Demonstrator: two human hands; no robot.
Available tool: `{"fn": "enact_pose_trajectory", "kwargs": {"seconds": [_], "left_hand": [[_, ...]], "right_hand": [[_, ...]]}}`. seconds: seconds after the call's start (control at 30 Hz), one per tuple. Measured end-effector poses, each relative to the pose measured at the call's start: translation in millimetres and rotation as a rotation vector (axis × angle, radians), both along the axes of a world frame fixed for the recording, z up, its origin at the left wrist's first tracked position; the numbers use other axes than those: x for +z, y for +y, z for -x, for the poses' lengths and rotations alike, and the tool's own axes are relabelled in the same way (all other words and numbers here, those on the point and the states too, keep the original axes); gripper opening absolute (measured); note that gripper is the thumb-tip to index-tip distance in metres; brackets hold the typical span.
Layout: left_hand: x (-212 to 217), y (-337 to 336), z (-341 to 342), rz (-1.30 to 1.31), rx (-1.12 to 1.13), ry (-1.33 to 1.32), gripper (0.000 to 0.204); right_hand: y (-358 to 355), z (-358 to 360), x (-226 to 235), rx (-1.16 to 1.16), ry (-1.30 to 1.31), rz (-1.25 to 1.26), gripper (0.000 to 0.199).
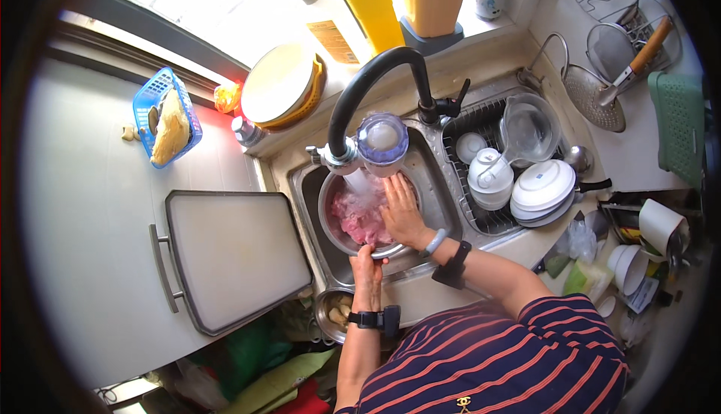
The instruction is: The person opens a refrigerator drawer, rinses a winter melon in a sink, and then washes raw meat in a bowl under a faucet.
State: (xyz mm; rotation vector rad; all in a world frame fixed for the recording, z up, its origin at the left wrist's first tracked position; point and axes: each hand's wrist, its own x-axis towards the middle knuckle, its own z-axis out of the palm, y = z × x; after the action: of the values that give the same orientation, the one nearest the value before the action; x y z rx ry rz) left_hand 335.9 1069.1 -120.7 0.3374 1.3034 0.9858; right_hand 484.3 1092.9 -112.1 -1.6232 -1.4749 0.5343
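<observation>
Pink raw meat [359, 215] lies in a round metal basin [328, 226] inside the sink. Water runs onto it from the black curved faucet [353, 95], which ends in a clear bluish filter head [383, 140]. My left hand [368, 264] grips the near rim of the basin, thumb and fingers closed on it. Over the basin's right side, my right hand [403, 211] lies with fingers stretched out, touching the meat; its fingertips are partly under the filter head. A wide wristband is on each of my wrists.
Right of the basin, a dish rack [481, 222] holds white bowls [490, 179], stacked plates [542, 188] and a clear container. A cutting board [236, 256] lies at the left, near a blue basket [167, 117]. Bottles [373, 8] line the sill; a small metal bowl [334, 314] sits below the sink.
</observation>
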Motion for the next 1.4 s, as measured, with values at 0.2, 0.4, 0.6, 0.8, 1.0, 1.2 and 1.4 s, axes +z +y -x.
{"fn": "enact_pose_trajectory", "kwargs": {"seconds": [0.2, 0.4, 0.6, 0.8, 1.0, 1.2, 1.4], "left_hand": [[13.8, -1.7, -5.0, -0.099, -0.042, 0.145, 0.027], [20.2, -2.0, -2.5, -0.142, -0.043, 0.245, 0.036], [22.9, -5.6, 3.2, -0.154, -0.007, 0.277, 0.039], [30.7, -9.9, 12.3, -0.161, 0.003, 0.316, 0.043], [55.8, -10.8, 0.8, -0.231, 0.043, 0.401, 0.034], [60.3, -10.7, 3.5, -0.259, 0.036, 0.407, 0.053], [60.4, -9.0, 5.8, -0.255, 0.03, 0.434, 0.06]], "right_hand": [[8.2, 8.6, -10.9, -0.081, 0.053, 0.09, 0.067], [12.5, 13.6, -18.7, -0.049, 0.136, 0.079, 0.066], [14.3, 21.3, -26.8, -0.015, 0.24, 0.063, 0.065], [14.8, 36.3, -30.6, -0.009, 0.286, 0.021, 0.064], [13.2, 39.4, -23.4, 0.026, 0.357, 0.032, 0.065], [15.8, 43.0, -19.5, 0.044, 0.394, 0.022, 0.067], [17.1, 45.2, -20.0, 0.055, 0.404, -0.026, 0.069]]}}
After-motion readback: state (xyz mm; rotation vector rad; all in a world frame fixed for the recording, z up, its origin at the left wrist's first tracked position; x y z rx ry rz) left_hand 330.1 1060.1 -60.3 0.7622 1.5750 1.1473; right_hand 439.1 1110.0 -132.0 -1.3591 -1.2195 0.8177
